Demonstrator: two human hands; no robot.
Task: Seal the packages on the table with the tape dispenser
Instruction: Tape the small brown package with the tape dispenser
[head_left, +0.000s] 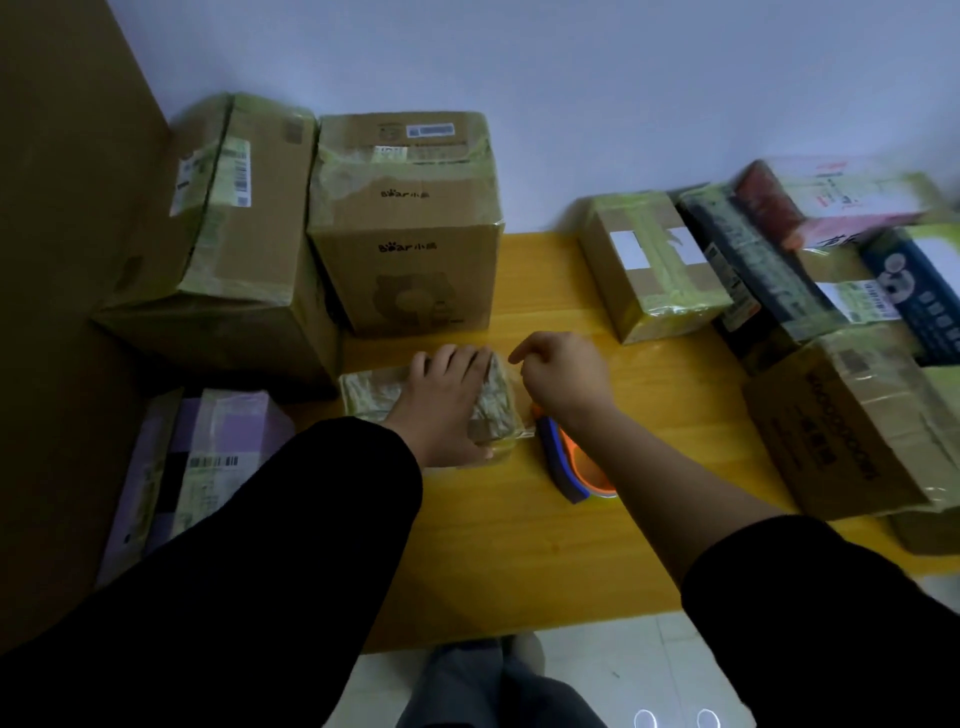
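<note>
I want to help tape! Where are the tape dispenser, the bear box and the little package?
tape dispenser (555, 457), head view, blue side.
Bear box (415, 280), head view, front face.
small taped package (371, 397), head view, bare top.

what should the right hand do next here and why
Probably lower the right hand to pick up the tape dispenser, which lies on the table just under that wrist. The left hand rests flat on the small package, and the right hand's fingers show nothing held.

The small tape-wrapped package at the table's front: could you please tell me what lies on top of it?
The left hand rests flat on the small tape-wrapped package, fingers straight. The top under the palm is hidden.
</note>
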